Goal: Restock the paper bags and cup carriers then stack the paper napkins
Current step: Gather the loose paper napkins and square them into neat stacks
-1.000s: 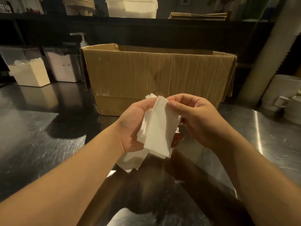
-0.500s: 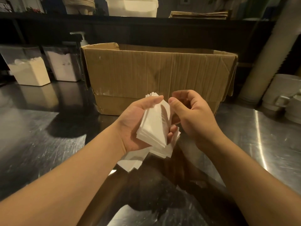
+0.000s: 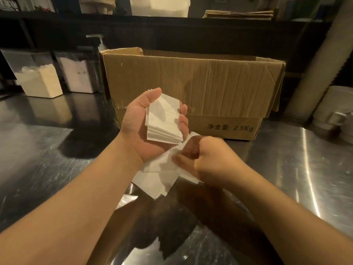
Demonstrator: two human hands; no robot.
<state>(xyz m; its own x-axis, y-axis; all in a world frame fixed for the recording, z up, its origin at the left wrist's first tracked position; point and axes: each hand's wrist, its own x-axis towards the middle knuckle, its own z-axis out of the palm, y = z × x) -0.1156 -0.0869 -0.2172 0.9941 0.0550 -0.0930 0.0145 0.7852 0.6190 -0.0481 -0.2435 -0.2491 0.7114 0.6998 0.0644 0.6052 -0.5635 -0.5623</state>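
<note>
Nearest me, my right hand (image 3: 208, 159) has its fingers curled, pinching loose napkins (image 3: 158, 180) on the counter (image 3: 47, 150) before the box (image 3: 193, 88). Just beyond, my left hand (image 3: 145, 127) cups a napkin stack (image 3: 162, 119), thumb and fingertips curled round its edges.

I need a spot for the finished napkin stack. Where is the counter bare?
Bare steel counter lies left of the left hand, before the two bins, and right of the right hand, before the cardboard box. Loose napkins crowd the spot under the hands.
</note>
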